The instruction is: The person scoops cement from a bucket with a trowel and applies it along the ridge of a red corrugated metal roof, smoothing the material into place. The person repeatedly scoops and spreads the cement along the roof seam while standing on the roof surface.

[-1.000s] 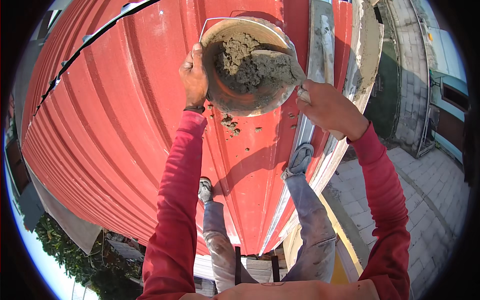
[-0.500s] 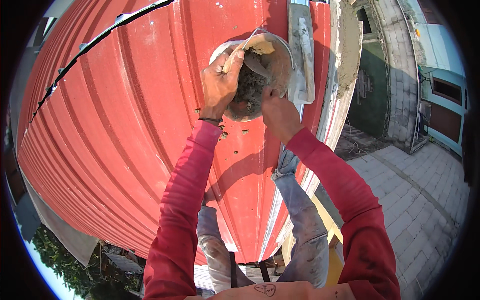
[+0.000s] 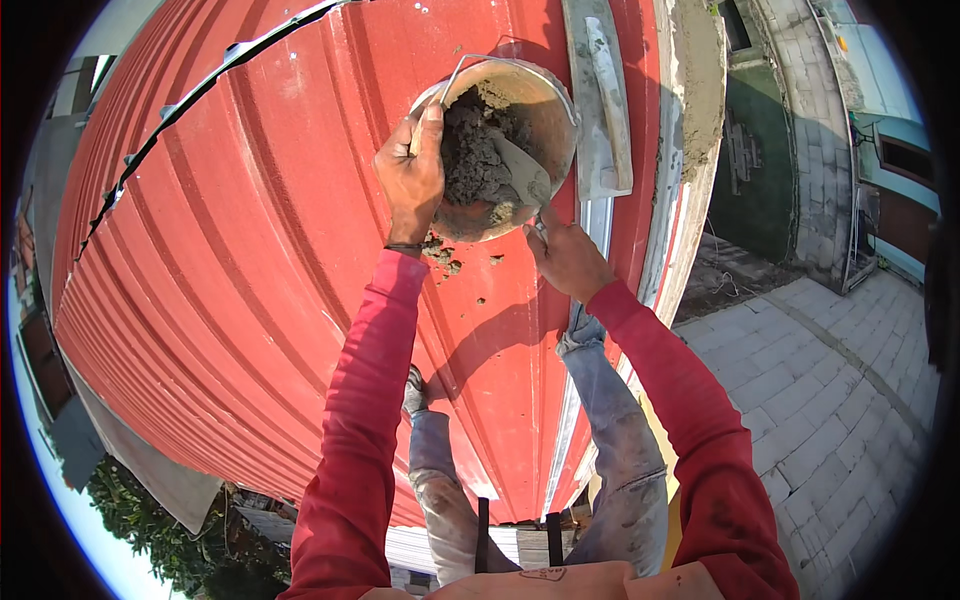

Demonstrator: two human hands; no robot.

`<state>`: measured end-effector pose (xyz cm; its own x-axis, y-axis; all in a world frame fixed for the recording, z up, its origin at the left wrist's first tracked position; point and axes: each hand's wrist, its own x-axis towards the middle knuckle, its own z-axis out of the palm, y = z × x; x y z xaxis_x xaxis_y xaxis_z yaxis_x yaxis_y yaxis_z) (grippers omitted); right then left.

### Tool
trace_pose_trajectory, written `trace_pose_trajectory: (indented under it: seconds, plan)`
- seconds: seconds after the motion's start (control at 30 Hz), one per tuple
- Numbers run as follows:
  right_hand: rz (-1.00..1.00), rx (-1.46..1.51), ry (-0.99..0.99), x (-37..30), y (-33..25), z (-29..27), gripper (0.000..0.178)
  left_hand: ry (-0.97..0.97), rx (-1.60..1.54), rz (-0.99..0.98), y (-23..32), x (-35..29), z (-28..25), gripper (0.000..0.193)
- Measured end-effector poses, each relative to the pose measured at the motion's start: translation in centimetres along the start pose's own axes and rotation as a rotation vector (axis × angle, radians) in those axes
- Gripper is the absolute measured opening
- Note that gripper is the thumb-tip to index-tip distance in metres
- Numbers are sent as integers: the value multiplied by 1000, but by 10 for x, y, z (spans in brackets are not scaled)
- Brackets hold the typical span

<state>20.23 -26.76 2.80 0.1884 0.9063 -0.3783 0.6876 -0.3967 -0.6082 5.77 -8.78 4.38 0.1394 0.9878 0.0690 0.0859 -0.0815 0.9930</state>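
Observation:
A round bucket (image 3: 552, 110) crusted with mortar stands tilted on the red ribbed metal roof (image 3: 300, 180). Grey wet mortar (image 3: 470, 165) lies inside it. My left hand (image 3: 412, 180) is closed at the bucket's left rim, gripping the pale grip of its wire handle (image 3: 452, 80). In my right hand (image 3: 568, 255), at the near right rim, is a trowel (image 3: 524, 172); its blade reaches into the bucket beside the mortar. The fingers wrap its handle, which is mostly hidden.
A mortar-smeared board (image 3: 602, 110) lies right of the bucket. Crumbs of mortar (image 3: 445, 258) are scattered on the roof near my left wrist. The roof's right edge meets a mortar-topped wall (image 3: 700, 120), with paved ground (image 3: 830, 370) far below. My legs (image 3: 620, 430) straddle the roof ribs.
The trowel blade has shifted right and turned its face into view, exposing more mortar. My right hand has drawn back toward me. My left hand sits slightly further left, still on the handle.

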Motion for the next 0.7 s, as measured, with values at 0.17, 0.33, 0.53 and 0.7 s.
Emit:
trace_pose_trajectory:
  seconds: [0.17, 0.33, 0.53, 0.7]
  plan:
    - [13, 203, -192, -1, -44, 17, 34, 11, 57, -47, -12, 14, -21, 38]
    - [-113, 427, -89, 2, -61, 18, 28, 24, 85, -29, -20, 33, -32, 38]
    - [104, 892, -468, 4, -62, -17, 37, 3, -27, -177, -48, 49, -64, 49]
    - [188, 1092, -577, -20, -49, -39, 36, -26, 208, -421, -34, 51, -102, 53]
